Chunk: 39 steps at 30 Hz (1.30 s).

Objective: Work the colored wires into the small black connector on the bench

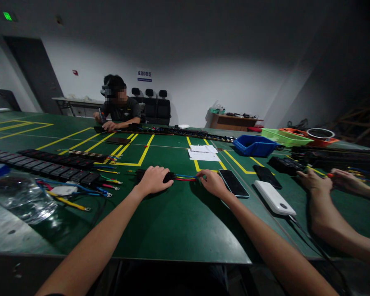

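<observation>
My left hand point(154, 179) is closed over a small black block point(169, 177) lying on the green table. Coloured wires point(185, 178), blue, yellow and red, run out of the block's right side. At their far ends the fingertips of my right hand point(212, 182) pinch them. A yellow-green wire end point(131, 171) sticks out to the left of the block. Just right of my right hand lies a phone point(234, 183) with a dark screen. My left palm covers most of the block, so its top is hidden.
Rows of black blocks with wires point(77, 173) and a clear plastic bottle point(21, 197) lie left. A white power bank point(274, 198), a blue bin point(254, 145) and papers point(204, 152) lie right and ahead. A co-worker's hands point(317, 181) work at right; another person point(120, 102) sits opposite.
</observation>
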### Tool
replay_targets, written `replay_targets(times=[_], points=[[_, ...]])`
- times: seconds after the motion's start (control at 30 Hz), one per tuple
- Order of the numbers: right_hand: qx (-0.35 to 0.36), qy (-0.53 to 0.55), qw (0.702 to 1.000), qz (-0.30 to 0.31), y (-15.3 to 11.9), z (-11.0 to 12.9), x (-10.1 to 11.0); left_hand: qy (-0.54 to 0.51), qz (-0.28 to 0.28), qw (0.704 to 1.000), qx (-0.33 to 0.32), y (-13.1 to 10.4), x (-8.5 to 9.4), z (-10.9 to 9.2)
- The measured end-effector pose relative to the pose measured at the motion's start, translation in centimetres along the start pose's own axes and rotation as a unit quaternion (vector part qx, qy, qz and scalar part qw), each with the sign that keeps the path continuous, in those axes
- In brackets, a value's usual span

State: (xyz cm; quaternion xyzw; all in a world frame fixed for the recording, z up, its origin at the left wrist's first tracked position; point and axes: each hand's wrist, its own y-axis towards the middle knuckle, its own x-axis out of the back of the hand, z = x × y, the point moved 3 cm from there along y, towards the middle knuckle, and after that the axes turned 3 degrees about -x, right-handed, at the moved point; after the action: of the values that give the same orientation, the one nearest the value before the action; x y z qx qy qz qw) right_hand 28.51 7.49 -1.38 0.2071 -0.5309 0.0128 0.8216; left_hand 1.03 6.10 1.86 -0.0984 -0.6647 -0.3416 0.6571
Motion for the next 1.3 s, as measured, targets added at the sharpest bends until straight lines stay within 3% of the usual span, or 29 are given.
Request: replay_targets(times=[1.3], points=[[-0.006, -0.008, 1.0, 0.016, -0.07, 0.21, 0.02, -0.004, 0.009, 1.0, 0.006, -0.03, 0.14, -0.1]])
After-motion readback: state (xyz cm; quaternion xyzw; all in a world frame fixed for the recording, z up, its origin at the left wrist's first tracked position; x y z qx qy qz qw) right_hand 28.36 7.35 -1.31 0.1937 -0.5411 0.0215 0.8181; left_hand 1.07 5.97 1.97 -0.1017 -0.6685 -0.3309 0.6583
